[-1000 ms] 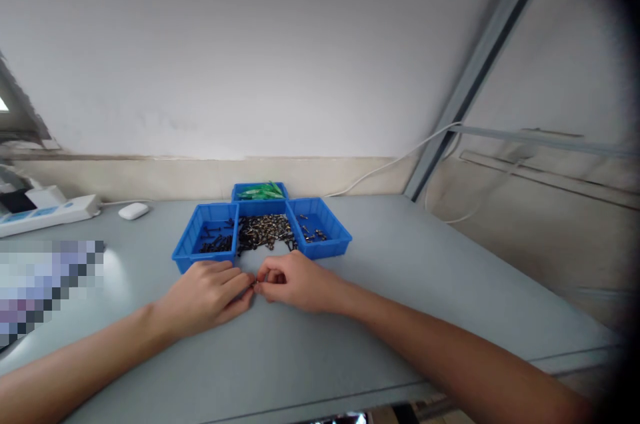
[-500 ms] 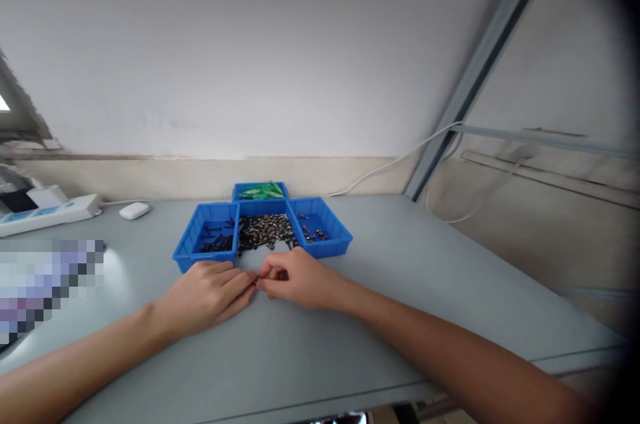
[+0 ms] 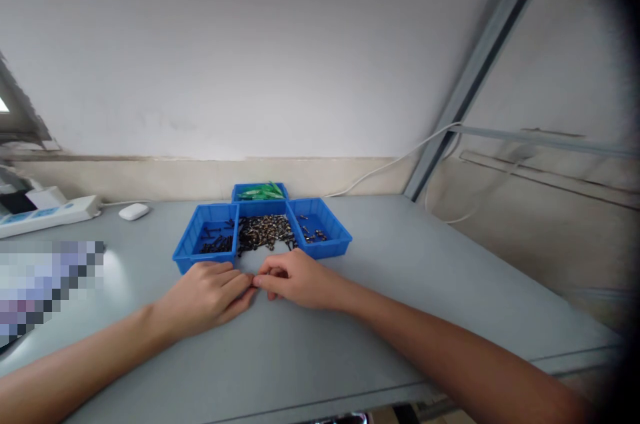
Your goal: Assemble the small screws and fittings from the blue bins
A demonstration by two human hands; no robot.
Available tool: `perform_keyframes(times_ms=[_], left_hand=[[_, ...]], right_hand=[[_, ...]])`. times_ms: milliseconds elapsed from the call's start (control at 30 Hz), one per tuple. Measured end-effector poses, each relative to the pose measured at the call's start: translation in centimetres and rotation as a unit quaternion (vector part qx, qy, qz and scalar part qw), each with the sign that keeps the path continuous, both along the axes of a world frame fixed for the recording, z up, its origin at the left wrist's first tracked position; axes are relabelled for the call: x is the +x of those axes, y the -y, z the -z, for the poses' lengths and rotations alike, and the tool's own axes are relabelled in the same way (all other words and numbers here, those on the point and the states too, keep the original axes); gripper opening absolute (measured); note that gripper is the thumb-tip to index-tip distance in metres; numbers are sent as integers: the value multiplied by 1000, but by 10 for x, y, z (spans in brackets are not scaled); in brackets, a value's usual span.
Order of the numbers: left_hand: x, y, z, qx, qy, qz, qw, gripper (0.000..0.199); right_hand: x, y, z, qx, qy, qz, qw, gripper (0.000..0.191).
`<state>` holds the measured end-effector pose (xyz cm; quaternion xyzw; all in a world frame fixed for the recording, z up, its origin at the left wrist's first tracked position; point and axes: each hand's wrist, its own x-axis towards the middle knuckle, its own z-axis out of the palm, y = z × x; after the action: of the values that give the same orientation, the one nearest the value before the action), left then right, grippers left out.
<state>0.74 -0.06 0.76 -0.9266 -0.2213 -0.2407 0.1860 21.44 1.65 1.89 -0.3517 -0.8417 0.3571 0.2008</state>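
My left hand [image 3: 215, 294] and my right hand [image 3: 289, 277] meet fingertip to fingertip just above the grey table [image 3: 310, 357]. Both are closed in a pinch; whatever lies between the fingertips is hidden. Right behind them is a pile of small brass-and-dark metal screw-like parts [image 3: 267, 231]. The left blue bin [image 3: 179, 257] holds dark screws [image 3: 217, 244], and my left hand is at its front edge. In the right blue bin [image 3: 337, 247] are a few brass-coloured parts [image 3: 315, 236].
A rear blue bin [image 3: 240, 189] contains green pieces [image 3: 263, 192]. At the left lie a white power strip [image 3: 60, 213], a white rounded case [image 3: 134, 211] and a blurred-out flat object [image 3: 40, 291]. A metal frame post [image 3: 475, 77] and white cable [image 3: 390, 167] stand at the right.
The right fingertips have shifted slightly left against the left ones, covering the small metallic bit that showed between them. The bins and pile have stayed put.
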Motion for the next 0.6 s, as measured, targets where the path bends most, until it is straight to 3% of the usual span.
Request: perform_keyframes(times_ms=[300,600], left_hand=[[0,-2,1,-4,-7,1,1000,34],[-2,-1,3,-3,-23,-10,1000,34]], right_hand=[[-1,-2,5,0,6,3,1000,19],[-2,1,-2,18,4,11,1000,11]])
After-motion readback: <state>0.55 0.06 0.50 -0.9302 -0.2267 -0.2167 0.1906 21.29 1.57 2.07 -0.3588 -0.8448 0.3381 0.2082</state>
